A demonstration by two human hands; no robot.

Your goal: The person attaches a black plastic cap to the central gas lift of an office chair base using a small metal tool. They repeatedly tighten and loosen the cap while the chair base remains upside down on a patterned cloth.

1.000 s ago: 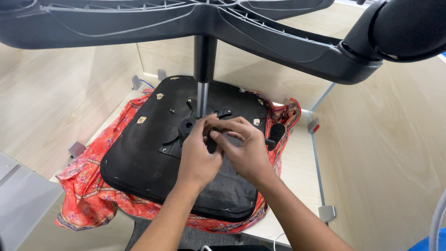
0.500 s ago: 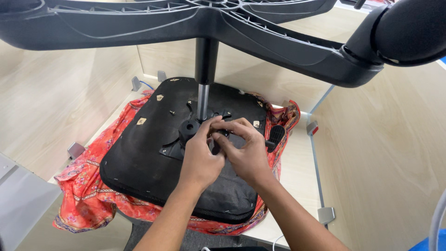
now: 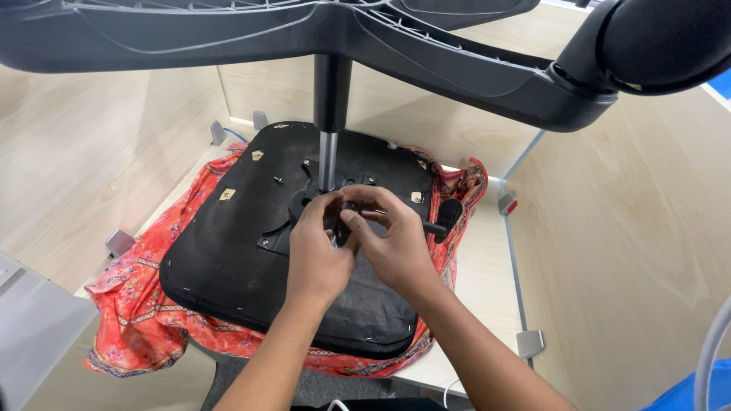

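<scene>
An office chair lies upside down: its black seat underside [image 3: 228, 243] faces up, a metal column [image 3: 327, 160] rises from the middle, and the dark star base [image 3: 426, 53] spreads across the top of the view. My left hand [image 3: 316, 255] and my right hand [image 3: 396, 247] meet at the black mechanism plate just in front of the column. The fingers of both hands are pinched around a small dark part [image 3: 344, 222] there. What lies under my fingers is hidden. A black lever paddle [image 3: 449, 215] sticks out right of my right hand.
The seat rests on a red patterned cloth [image 3: 129, 312] spread over a pale wooden desk [image 3: 487, 281]. Wood-look partitions [image 3: 91, 152] enclose the desk, held by grey clamps [image 3: 119, 242]. A black caster [image 3: 670, 38] hangs at upper right. A white cable [image 3: 708, 350] curves at lower right.
Both hands stay at the mechanism plate by the column. The fingers have shifted slightly around the small part. The chair and cloth have not moved.
</scene>
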